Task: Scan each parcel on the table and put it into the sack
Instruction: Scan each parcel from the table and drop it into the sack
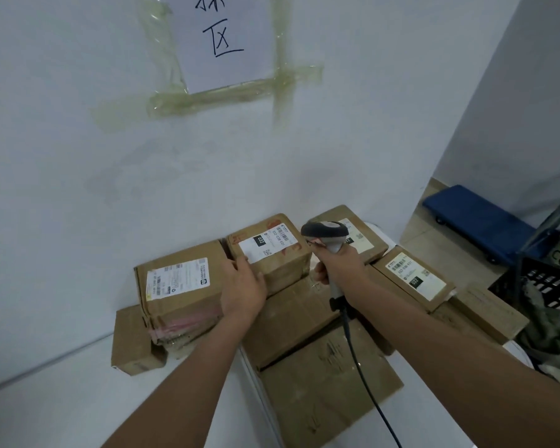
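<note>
nearest the camera, two bare forearms reach forward over a white bench whose surface carries a spread of brown cardboard parcels. a large flat parcel lies closest, under the right forearm, with a dark cable trailing across it. that cable runs up to a grey handheld scanner, which the right hand grips by the handle with fingers curled round it; the scanner's head sits above the hand and faces left toward a labelled parcel. the left hand rests against the near left edge of that labelled parcel, fingers fairly straight and spread, thumb on the box's top edge. the parcel's white label with a barcode faces up.

just left of it stands a taller parcel with a white label on top and pink tape on its side, leaning over a smaller plain box. to the right lie two more labelled parcels, one nearer and one further back behind the scanner.

at the right edge a dark sack hangs by a black crate. beyond, a blue trolley sits on the floor. a handwritten paper sign is taped to the white wall behind the bench.
</note>
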`<state>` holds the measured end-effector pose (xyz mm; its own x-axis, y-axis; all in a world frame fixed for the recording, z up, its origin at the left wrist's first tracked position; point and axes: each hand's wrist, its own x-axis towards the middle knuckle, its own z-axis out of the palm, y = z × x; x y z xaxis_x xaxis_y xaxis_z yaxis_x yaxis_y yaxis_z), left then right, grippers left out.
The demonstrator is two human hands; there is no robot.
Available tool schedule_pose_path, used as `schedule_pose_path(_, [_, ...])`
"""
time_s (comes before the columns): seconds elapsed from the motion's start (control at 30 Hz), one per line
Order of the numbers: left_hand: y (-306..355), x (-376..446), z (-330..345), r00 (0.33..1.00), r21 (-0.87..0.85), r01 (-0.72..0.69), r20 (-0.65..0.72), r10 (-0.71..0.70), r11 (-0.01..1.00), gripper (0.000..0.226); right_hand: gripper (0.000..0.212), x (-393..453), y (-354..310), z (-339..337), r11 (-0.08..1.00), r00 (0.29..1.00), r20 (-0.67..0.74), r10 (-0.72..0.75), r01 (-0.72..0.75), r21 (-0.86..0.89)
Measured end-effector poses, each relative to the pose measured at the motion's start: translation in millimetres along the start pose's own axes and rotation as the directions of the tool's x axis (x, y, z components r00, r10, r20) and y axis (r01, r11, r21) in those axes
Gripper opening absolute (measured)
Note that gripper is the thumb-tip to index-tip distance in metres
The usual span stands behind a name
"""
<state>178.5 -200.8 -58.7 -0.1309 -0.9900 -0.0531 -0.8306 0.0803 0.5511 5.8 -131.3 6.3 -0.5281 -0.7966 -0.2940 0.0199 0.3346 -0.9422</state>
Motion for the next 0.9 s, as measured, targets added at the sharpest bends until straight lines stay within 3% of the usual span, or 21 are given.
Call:
schedule_pose_path(0.2, [10.7, 10.6, -4.9, 0.995, 0.131, -0.056, 0.094, 0.044, 0.99, 0.051, 0.027, 21.3, 3.6, 5.5, 0.996, 0.995, -0.062, 0.082, -0.08, 0.036])
schedule_pose_path(0.4, [13.6, 35.2, -10.4, 0.949, 0.23, 0.033, 0.299, -0.103, 0.973, 0.052, 0.031, 27.1, 16.6, 11.6, 0.989, 0.985, -0.103, 0.142, -0.136, 0.062])
schedule_pose_path(0.53, [21.4, 41.2, -14.1, 0.906, 0.39, -0.126, 0.419, -0.054, 0.912, 0.034, 0.041, 31.3, 28.9, 6.9, 0.987, 0.976, -0.148, 0.158, -0.158, 0.012])
schedule_pose_path(0.6, [27.7, 48.6, -24.3, 0.914, 0.357, -0.17, 0.406, 0.012, 0.919, 0.03, 0.038, 34.3, 31.5, 5.8, 0.986, 0.97, -0.177, 0.165, -0.165, 0.012])
schedule_pose_path(0.77, [31.3, 67.2, -35.4, 0.952, 0.293, -0.178, 0.294, 0.089, 0.939, 0.051, 0.038, 34.3, 38.6, 9.5, 0.975, 0.959, -0.175, 0.221, -0.213, 0.067])
schedule_pose_path(0.9, [27.0, 81.0, -29.4, 0.934, 0.398, -0.219, 0.35, 0.073, 0.891, 0.08, 0.039, 32.5, 41.9, 8.3, 0.963, 0.952, -0.168, 0.258, -0.238, 0.126])
